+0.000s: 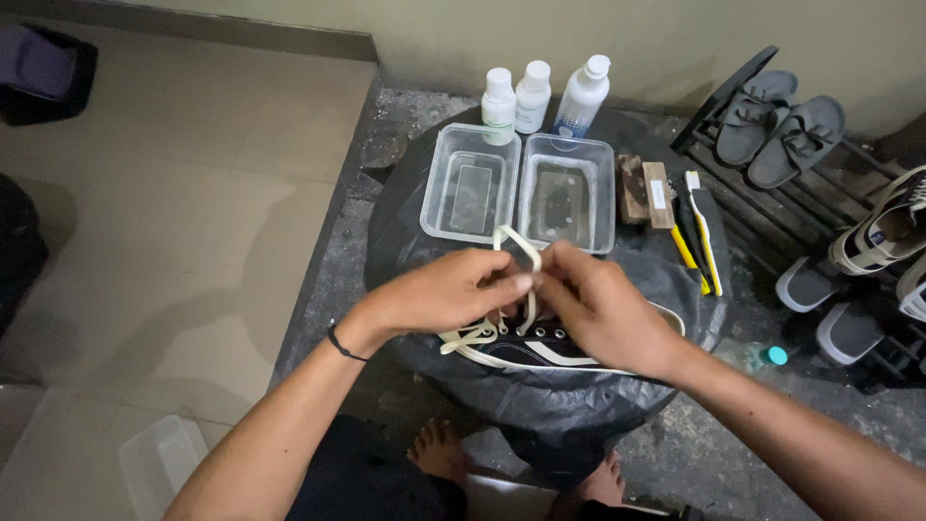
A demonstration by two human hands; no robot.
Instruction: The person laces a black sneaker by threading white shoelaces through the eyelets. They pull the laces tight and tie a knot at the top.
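Both hands up on the lace, pinching it over the shoe

My left hand (449, 294) comes in from 7 o'clock, wrist bent, fingers curled and pressed onto the cream lace (519, 253). My right hand (603, 311) reaches in from 4 o'clock, knuckles up, thumb and fingers pinching the same lace right beside the left, fingertips nearly touching. The lace loops up above both hands toward 12 o'clock. The shoe (540, 347), dark with a cream stripe, sits right under my hands on the black-covered stand (405, 222). At 12 o'clock sit two clear tubs (473, 183), with three white bottles (532, 95) behind them. Brushes (666, 198) lie around 2 o'clock, well apart from my hands. A black band circles my left wrist.
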